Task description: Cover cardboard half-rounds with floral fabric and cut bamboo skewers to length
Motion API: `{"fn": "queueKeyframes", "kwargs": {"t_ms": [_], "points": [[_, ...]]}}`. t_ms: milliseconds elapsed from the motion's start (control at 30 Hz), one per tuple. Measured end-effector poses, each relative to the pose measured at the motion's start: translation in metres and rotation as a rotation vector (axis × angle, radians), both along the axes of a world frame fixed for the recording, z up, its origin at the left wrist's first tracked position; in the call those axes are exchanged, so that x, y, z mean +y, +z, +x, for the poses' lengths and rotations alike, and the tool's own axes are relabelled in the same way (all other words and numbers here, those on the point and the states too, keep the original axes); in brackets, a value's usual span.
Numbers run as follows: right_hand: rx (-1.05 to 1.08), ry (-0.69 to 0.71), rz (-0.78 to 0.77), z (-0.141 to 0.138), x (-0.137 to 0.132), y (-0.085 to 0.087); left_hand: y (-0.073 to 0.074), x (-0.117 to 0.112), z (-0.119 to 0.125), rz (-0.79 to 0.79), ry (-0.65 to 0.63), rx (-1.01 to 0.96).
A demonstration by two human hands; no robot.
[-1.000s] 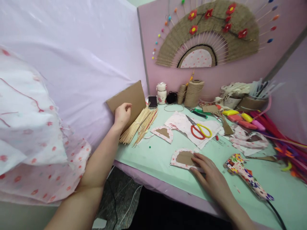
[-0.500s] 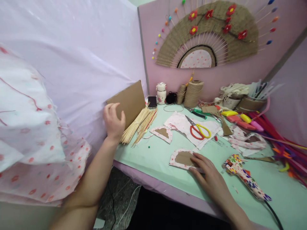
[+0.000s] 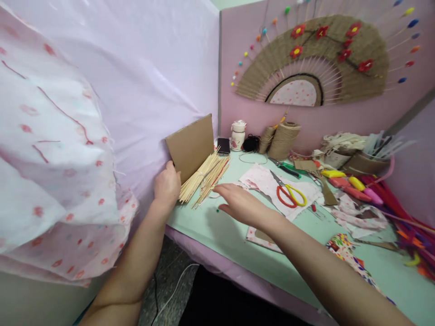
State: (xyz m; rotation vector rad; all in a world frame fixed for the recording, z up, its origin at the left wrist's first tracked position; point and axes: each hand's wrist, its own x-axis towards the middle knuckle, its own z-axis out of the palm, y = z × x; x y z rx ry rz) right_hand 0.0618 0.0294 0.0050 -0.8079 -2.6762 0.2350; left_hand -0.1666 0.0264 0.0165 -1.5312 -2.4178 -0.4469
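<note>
Left hand (image 3: 167, 186) on cardboard sheet (image 3: 192, 144); right hand (image 3: 240, 203) over surface (image 3: 212, 235).
The left hand is clamped on the cardboard sheet's left edge; the sheet stands tilted just beyond it. The right hand hangs with thumb and fingers apart. Thin wooden sticks (image 3: 201, 175) lie between the two hands. Red-and-yellow-handled scissors (image 3: 284, 187) lie to the right hand's right; a fabric-edged cardboard piece (image 3: 255, 239) lies on its near side, partly hidden.
</note>
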Motion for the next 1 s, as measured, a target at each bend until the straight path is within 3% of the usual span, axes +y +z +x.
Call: {"fn": "queueKeyframes", "kwargs": {"t_ms": [100, 167, 300, 500, 733, 867, 933, 1000], "points": [[-0.102, 0.1, 0.207, -0.067, 0.043, -0.022, -0.001, 0.008, -0.007, -0.087, -0.017, 0.027], [-0.131, 0.133, 0.242, -0.103, 0.064, -0.035, -0.004, 0.012, -0.009, -0.135, -0.017, 0.025], [-0.19, 0.114, 0.278, -0.14, 0.086, -0.049, -0.007, 0.018, -0.01, -0.163, 0.0, 0.011], [-0.24, 0.119, 0.286, -0.134, 0.085, -0.05, -0.009, 0.02, -0.013, -0.144, 0.0, -0.059], [-0.245, 0.022, 0.265, -0.127, 0.069, -0.048, -0.012, 0.011, -0.016, -0.07, -0.022, -0.095], [-0.222, -0.05, 0.256, -0.112, 0.051, -0.038, -0.008, -0.01, -0.003, 0.177, -0.162, -0.06], [-0.235, -0.067, 0.234, -0.096, 0.035, -0.033, -0.007, -0.018, 0.011, 0.34, -0.28, -0.033], [-0.273, -0.082, 0.196, -0.073, 0.016, -0.029, -0.009, -0.018, 0.028, 0.406, -0.363, -0.033]]}}
